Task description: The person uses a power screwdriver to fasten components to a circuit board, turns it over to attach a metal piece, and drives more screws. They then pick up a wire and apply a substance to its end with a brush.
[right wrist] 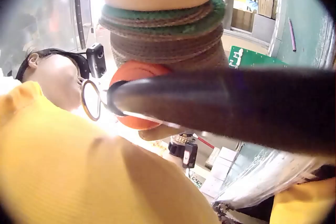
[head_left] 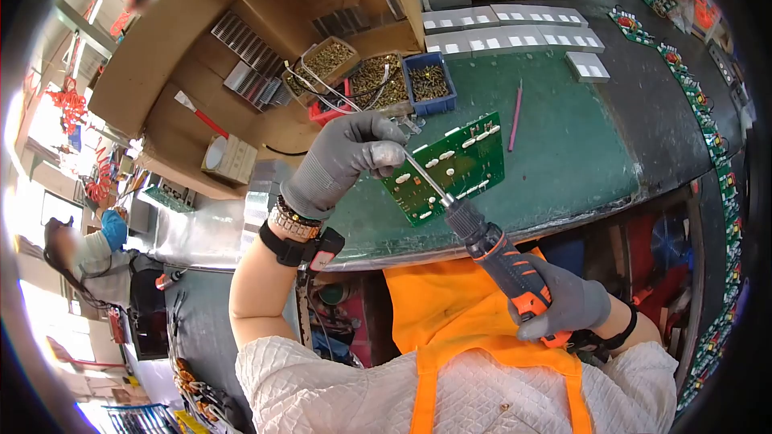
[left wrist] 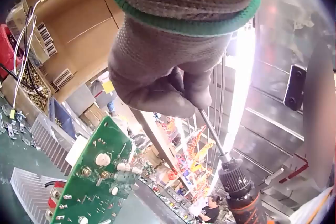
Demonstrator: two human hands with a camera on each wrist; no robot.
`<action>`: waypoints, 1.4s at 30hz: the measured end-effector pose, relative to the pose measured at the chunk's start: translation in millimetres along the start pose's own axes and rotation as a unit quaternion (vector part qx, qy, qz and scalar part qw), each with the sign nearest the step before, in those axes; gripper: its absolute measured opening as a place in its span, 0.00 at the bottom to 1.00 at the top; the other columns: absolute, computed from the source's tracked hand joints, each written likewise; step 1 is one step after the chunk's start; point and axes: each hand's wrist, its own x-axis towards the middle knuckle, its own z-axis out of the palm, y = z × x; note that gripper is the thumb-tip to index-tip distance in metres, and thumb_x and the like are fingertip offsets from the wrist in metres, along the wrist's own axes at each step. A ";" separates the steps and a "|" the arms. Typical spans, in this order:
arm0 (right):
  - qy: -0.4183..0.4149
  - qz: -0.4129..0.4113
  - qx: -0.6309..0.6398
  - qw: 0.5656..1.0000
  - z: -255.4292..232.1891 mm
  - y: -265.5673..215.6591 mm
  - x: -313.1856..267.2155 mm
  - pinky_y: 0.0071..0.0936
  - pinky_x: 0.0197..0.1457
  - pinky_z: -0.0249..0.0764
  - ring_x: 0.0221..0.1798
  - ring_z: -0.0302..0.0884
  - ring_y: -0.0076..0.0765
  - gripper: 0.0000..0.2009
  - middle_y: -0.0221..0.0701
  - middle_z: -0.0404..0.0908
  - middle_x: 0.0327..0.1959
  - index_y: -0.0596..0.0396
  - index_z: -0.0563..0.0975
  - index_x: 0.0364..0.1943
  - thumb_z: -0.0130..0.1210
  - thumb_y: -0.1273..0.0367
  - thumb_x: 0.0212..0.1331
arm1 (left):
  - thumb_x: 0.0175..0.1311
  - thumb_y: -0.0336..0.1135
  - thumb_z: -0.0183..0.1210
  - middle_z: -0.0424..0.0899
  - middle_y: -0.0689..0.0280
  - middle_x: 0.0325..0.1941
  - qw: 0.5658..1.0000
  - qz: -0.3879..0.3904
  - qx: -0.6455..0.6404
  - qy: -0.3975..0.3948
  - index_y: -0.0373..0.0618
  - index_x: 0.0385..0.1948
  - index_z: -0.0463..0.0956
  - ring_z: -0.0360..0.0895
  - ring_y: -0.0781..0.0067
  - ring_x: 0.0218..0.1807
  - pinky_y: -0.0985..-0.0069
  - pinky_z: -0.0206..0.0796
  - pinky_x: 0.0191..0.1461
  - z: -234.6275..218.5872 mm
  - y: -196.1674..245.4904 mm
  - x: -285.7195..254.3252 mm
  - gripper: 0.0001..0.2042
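My gloved right hand [head_left: 572, 299] grips a black and orange electric screwdriver [head_left: 508, 264] by its handle, its long bit [head_left: 428, 178] tilted up to the left. At the far end of that bit, my gloved left hand [head_left: 342, 159] pinches the tip between thumb and finger. Whether a screw sits there I cannot tell, since the fingers cover it. Behind the bit, a green circuit board [head_left: 482, 162] stands tilted on the bench, with white blobs on its near face. A finned metal heat sink [left wrist: 35, 195] shows beside the board in the left wrist view.
Behind the board stand a blue bin [head_left: 436, 104] and other containers of small brass-coloured screws, in front of a large open cardboard box [head_left: 153, 56]. A pink pen [head_left: 515, 116] lies right of the board. Silver-grey blocks [head_left: 515, 38] line the back; several circuit boards [head_left: 718, 141] run along the right.
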 end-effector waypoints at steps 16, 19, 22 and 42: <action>0.001 -0.004 -0.065 0.998 -20.8 -14.3 2.0 0.24 0.40 0.75 0.36 0.74 0.22 0.48 0.27 0.74 0.38 0.55 0.56 0.69 0.74 0.67 0.42 | 0.57 0.39 0.67 0.79 0.68 0.24 0.998 -0.031 -0.052 0.025 0.42 0.33 0.76 0.75 0.81 0.25 0.83 0.66 0.29 4.3 8.1 4.6 0.12; 0.015 -0.027 -0.109 0.994 -23.8 -14.2 3.3 0.24 0.40 0.75 0.36 0.74 0.23 0.48 0.28 0.74 0.38 0.56 0.55 0.69 0.74 0.67 0.42 | 0.57 0.41 0.67 0.79 0.69 0.24 0.998 -0.029 -0.041 0.026 0.43 0.33 0.76 0.75 0.81 0.25 0.83 0.67 0.29 6.3 10.8 6.6 0.13; 0.009 -0.006 -0.086 0.996 -25.8 -15.7 4.1 0.24 0.41 0.75 0.36 0.75 0.23 0.49 0.28 0.75 0.38 0.56 0.55 0.69 0.75 0.66 0.42 | 0.58 0.42 0.66 0.78 0.70 0.24 0.998 -0.035 -0.039 0.043 0.43 0.33 0.76 0.74 0.81 0.25 0.84 0.66 0.30 7.5 12.2 8.8 0.13; 0.038 -0.076 0.124 0.989 -84.7 -2.5 7.6 0.28 0.33 0.75 0.31 0.78 0.28 0.40 0.33 0.78 0.32 0.53 0.62 0.58 0.69 0.81 0.35 | 0.64 0.35 0.58 0.73 0.55 0.63 0.779 0.090 0.613 0.095 0.42 0.61 0.68 0.72 0.57 0.63 0.66 0.64 0.65 -115.5 13.2 246.4 0.24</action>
